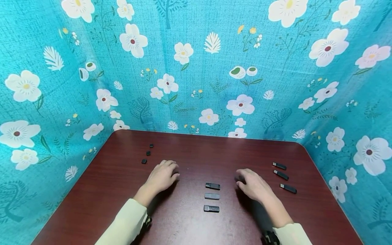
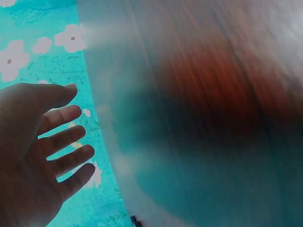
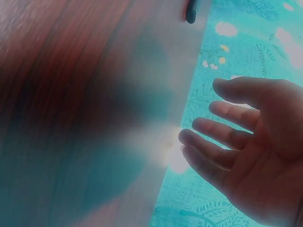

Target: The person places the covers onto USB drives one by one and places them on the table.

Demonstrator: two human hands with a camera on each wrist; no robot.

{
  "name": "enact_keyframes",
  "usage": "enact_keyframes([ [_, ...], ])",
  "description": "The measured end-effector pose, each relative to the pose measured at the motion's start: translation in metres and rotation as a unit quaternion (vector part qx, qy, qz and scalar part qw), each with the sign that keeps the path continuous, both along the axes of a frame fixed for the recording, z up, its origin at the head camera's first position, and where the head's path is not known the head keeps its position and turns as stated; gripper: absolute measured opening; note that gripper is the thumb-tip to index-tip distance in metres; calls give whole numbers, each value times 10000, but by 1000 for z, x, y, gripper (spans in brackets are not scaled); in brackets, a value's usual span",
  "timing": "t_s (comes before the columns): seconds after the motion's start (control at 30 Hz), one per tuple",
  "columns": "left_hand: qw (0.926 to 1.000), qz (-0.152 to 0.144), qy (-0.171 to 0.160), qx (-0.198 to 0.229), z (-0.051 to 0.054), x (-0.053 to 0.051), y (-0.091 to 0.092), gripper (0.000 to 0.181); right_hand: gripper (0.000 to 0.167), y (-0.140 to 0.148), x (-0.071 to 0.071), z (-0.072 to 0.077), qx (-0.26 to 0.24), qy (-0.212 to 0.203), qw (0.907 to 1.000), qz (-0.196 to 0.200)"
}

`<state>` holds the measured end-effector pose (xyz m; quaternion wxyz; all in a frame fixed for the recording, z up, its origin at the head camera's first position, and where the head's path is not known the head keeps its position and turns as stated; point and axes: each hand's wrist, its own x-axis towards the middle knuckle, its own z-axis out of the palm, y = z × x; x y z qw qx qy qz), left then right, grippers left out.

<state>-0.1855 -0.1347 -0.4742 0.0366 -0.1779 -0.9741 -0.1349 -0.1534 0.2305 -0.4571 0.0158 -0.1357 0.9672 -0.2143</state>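
Observation:
Three USB sticks lie in a column mid-table: a black one [image 1: 212, 186], a grey one [image 1: 212, 196] and a dark one with a lighter end [image 1: 211, 208]. To their left is my left hand [image 1: 162, 176], palm down with relaxed fingers, holding nothing; the left wrist view shows this hand [image 2: 45, 146] with its fingers spread. On their right, my right hand [image 1: 252, 183] hangs loosely bent and empty; in the right wrist view the hand [image 3: 251, 146] holds nothing. Further right lie three black sticks [image 1: 281, 175] with metal plugs. Several small black caps [image 1: 148, 153] lie beyond my left hand.
The dark red-brown table [image 1: 190, 149] has rounded far corners. A turquoise floral curtain [image 1: 196, 85] hangs behind it and along both sides. Cream sleeves [image 1: 127, 221] cover both forearms, with dark devices strapped at the wrists.

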Motion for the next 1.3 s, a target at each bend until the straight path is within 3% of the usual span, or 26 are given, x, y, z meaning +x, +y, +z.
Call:
enact_keyframes([
  [0.53, 10000, 57, 53, 59, 2, -2, -22, 24, 40, 26, 4, 0, 88, -30, 10000, -37],
  [0.9, 9996, 188, 67, -193, 5, -8, -49, 23, 43, 46, 5, -1, 170, -206, 9994, -203],
  [1.3, 9986, 506, -25, -172, 3, -16, -72, 24, 41, 67, 7, -2, 310, -61, 9991, -293],
])
